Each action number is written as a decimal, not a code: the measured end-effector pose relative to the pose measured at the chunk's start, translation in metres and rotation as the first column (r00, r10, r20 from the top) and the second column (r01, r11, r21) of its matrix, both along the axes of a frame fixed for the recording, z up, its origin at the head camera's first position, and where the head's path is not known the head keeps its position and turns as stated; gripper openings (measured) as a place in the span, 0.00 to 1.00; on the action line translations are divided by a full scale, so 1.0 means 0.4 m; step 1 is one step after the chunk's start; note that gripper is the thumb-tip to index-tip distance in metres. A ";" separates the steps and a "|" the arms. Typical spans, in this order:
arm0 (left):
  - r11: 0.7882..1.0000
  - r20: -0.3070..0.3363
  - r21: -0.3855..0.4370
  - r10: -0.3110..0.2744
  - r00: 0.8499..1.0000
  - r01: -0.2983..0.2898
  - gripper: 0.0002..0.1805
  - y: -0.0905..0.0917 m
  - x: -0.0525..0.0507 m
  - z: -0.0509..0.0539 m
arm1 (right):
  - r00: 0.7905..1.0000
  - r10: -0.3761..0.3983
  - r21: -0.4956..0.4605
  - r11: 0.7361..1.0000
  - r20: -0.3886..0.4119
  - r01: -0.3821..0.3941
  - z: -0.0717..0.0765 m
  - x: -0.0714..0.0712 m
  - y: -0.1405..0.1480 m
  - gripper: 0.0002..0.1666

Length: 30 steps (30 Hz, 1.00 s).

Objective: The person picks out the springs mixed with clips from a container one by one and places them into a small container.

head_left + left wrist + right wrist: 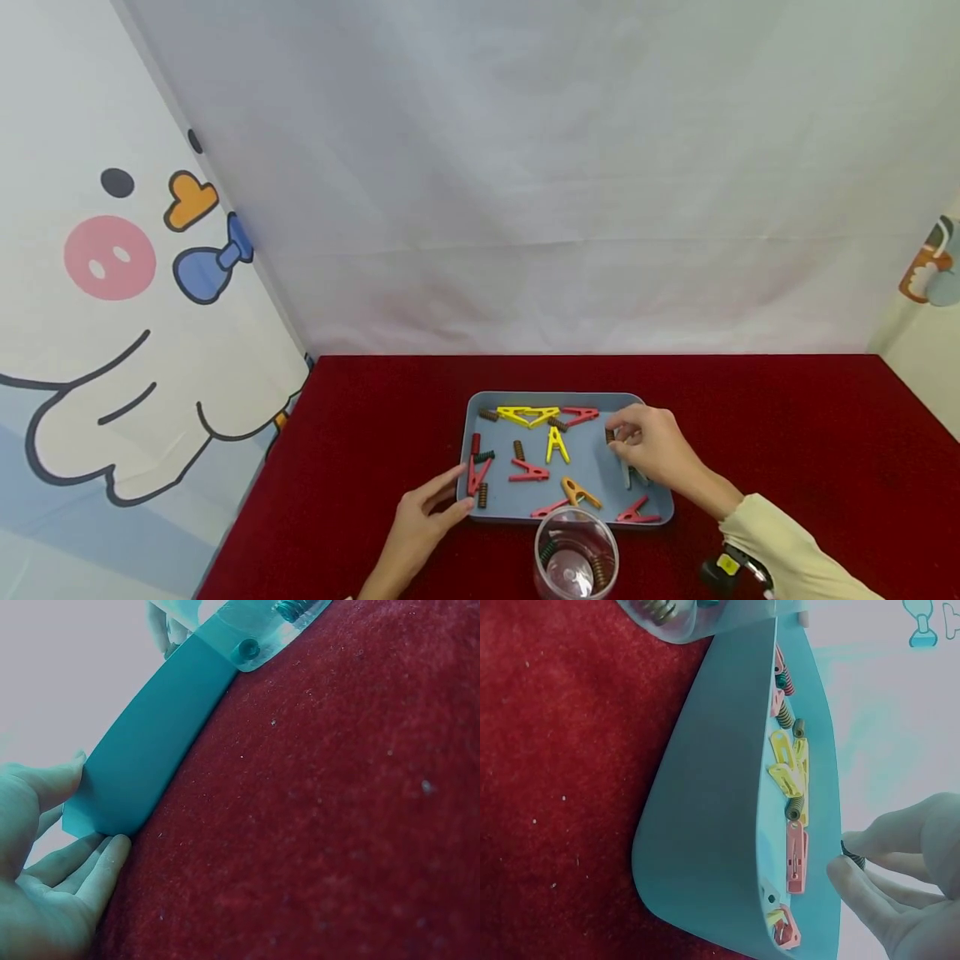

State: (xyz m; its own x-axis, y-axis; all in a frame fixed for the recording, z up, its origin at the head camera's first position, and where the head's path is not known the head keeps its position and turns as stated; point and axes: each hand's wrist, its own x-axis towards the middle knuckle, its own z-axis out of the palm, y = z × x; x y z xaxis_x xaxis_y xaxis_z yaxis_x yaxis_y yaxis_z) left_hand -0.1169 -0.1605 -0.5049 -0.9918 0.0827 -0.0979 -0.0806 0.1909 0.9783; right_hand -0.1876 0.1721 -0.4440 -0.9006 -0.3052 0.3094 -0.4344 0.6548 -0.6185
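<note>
Right hand: fingers pinch one spring; the right wrist view alone shows it above the rim of the tray. Left hand: fingers spread, nearly straight, touching the tray corner.

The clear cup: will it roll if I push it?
The clear cup stands upright, so it probably slides or tips before rolling. Only a few springs show inside, so it may feel light. Looking smooth, it could be slippery.
</note>
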 end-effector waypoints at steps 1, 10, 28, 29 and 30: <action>1.000 0.002 0.001 0.000 1.000 0.000 0.30 0.000 0.001 0.001 | 1.000 0.003 -0.002 1.000 -0.001 -0.003 0.001 0.001 0.000 0.11; 1.000 0.000 -0.003 0.015 1.000 -0.015 0.29 -0.001 0.003 0.010 | 0.999 0.034 -0.018 0.999 -0.027 -0.034 0.016 0.018 0.002 0.11; 1.000 0.021 0.018 0.011 1.000 -0.012 0.30 0.005 0.005 0.010 | 0.997 0.077 -0.070 0.995 0.003 -0.077 0.036 0.057 -0.002 0.13; 1.000 0.019 0.020 0.012 1.000 -0.012 0.30 0.005 0.004 0.010 | 0.997 0.082 -0.071 0.994 0.005 -0.081 0.037 0.058 -0.002 0.13; 1.000 0.020 0.021 0.011 1.000 -0.011 0.30 0.005 0.004 0.009 | 0.996 0.084 -0.071 0.994 0.007 -0.083 0.037 0.060 -0.002 0.13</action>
State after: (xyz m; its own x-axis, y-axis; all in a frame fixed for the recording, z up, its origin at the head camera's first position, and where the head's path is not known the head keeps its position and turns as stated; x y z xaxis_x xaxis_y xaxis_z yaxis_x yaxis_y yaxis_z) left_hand -0.1153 -0.1584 -0.5011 -0.9905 0.0738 -0.1159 -0.1020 0.1696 0.9802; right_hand -0.1637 0.1713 -0.4291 -0.8759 -0.3574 0.3241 -0.4795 0.5709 -0.6664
